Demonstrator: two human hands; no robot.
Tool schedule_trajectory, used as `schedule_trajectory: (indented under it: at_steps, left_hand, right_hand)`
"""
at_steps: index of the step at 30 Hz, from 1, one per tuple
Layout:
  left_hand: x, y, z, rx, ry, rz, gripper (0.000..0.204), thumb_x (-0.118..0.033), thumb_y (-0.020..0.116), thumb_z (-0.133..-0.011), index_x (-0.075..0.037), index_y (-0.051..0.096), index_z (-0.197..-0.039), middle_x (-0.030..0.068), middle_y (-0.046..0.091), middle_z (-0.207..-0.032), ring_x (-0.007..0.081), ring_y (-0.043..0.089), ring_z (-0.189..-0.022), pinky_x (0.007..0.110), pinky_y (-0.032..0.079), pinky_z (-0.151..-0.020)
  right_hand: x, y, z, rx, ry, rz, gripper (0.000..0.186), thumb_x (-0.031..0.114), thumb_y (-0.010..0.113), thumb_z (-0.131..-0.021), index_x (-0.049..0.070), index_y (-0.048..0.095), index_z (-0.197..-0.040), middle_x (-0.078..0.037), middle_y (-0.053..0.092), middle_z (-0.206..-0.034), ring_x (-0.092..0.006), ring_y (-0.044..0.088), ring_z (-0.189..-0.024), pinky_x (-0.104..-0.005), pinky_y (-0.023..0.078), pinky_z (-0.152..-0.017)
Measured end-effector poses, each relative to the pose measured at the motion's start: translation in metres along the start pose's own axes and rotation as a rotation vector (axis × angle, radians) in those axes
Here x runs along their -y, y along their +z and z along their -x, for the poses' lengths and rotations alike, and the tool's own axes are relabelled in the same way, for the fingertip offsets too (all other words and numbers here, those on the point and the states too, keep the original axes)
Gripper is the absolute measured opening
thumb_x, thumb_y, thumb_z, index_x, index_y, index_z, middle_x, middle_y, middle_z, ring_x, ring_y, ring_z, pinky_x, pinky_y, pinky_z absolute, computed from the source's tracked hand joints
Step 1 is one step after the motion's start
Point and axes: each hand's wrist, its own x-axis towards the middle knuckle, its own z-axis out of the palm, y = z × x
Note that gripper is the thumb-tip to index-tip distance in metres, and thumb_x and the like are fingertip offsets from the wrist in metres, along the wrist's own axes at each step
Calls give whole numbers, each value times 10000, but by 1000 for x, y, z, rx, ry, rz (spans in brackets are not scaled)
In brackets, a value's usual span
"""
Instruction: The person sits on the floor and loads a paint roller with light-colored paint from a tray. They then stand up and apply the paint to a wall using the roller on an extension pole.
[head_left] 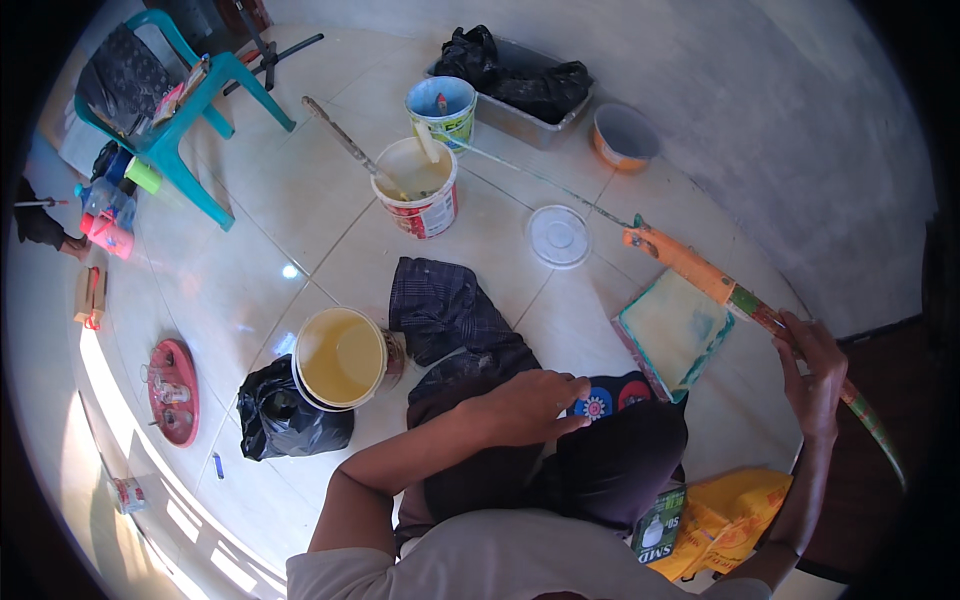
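Note:
A long-handled paint roller is in my right hand (815,365), with the fingers wrapped around its pole. Its orange grip (680,262) joins a green, paint-marked stick. From there a thin rod runs to a pale roller sleeve (427,142) at the rim of a white paint bucket (420,212). Inside that bucket, a paint-crusted stick (340,133) leans outward. My left hand (535,408) rests by my bent knee, thumb and forefinger apart, seemingly holding nothing. Next to it lies a blue and red patterned item (597,402), partly hidden by my leg.
A bucket of yellowish liquid (340,355) stands beside a black plastic bag (285,415). Around lie a white lid (558,238), a paint-smeared square container (675,325), a grey tub (535,125), a yellow bag (730,515), a red tray of glasses (175,390) and a teal chair (190,150).

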Motion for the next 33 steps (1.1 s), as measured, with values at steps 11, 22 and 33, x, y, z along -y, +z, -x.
schedule_trajectory:
  at_steps: [11, 22, 33]
  left_hand:
    - [-5, 1, -1, -14, -11, -23, 321, -289, 602, -929, -29, 533, -1104, 162, 630, -1004, 332, 618, -920, 431, 473, -800]
    - [-5, 0, 4, 6, 8, -22, 331, -319, 578, -943, -37, 521, -1108, 150, 618, -994, 328, 608, -930, 435, 464, -813]
    - [-4, -3, 3, 3, -22, 9, 325, -311, 584, -942, -33, 527, -1100, 158, 618, -1005, 329, 611, -923, 432, 473, -801]
  right_hand:
    - [13, 39, 8, 3, -53, 196, 361, 89, 708, -811, 109, 660, -1168, -69, 595, -753, -232, 588, -661, -374, 479, -591]
    - [-2, 104, -2, -71, -72, 171, 363, 111, 731, -788, 145, 686, -1147, -49, 576, -743, -215, 574, -641, -354, 475, -586]
    - [-4, 56, 35, 49, 182, 61, 376, 50, 711, -796, 128, 682, -1163, -76, 597, -743, -252, 607, -661, -372, 487, -594]
